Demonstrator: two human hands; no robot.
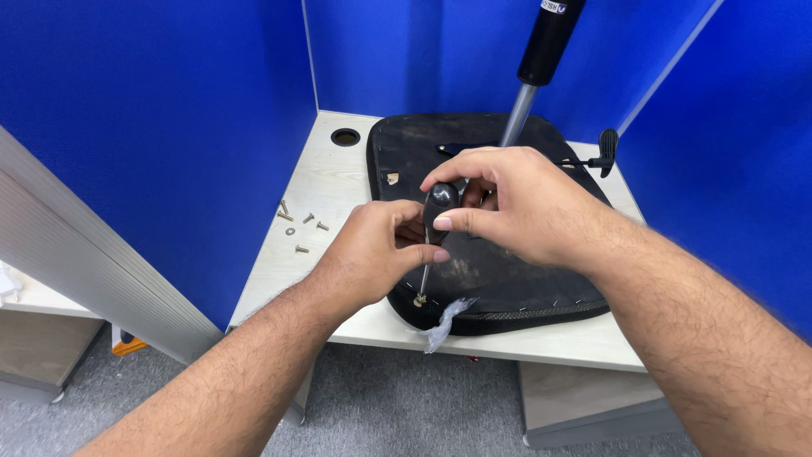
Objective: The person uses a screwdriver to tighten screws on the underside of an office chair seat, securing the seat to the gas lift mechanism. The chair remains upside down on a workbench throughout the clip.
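The right hand (516,203) is wrapped over the black handle of a screwdriver (439,206), and the left hand (376,250) pinches its shaft. The tip sits on a screw (419,299) at the near edge of an upturned black chair seat (507,271) lying on the surface (330,182). Loose screws (298,224) lie near the surface's left edge. A scrap of clear plastic wrap (444,322) hangs at the seat's near edge. A white label (554,7) rings the gas cylinder's (545,46) black top.

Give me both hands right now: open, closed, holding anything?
Left hand: closed, fingers pinching the screwdriver shaft.
Right hand: closed over the screwdriver's black handle, tip on a screw in the upturned chair seat.
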